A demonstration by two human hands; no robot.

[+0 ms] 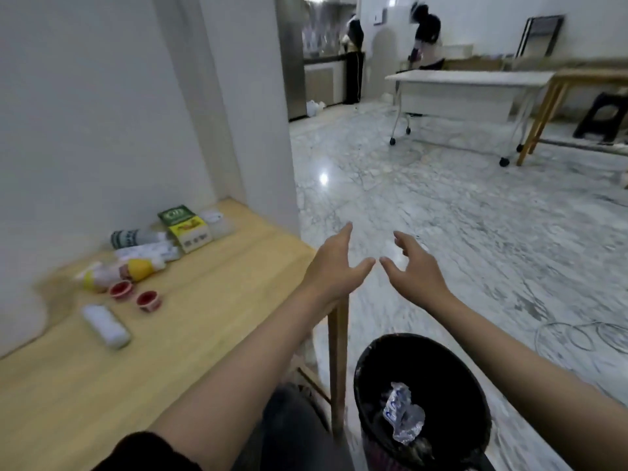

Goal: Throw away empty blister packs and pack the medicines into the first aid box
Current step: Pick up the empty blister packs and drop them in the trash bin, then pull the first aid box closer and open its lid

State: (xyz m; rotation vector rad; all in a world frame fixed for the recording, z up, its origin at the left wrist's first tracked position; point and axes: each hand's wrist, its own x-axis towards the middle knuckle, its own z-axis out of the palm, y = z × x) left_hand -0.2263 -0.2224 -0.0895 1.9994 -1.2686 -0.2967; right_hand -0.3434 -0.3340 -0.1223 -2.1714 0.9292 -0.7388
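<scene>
Green box (176,215) at back of wooden table (210,321): white logo lettering on top face, blurred, not legible. Yellow-and-white box (191,233) beneath: dark print on front face, unreadable. Dark-banded bottle (131,238): label markings smeared. No legible text elsewhere.

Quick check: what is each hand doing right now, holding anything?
Left hand: open, empty, fingers spread.
Right hand: open, empty, fingers loosely curled.
</scene>
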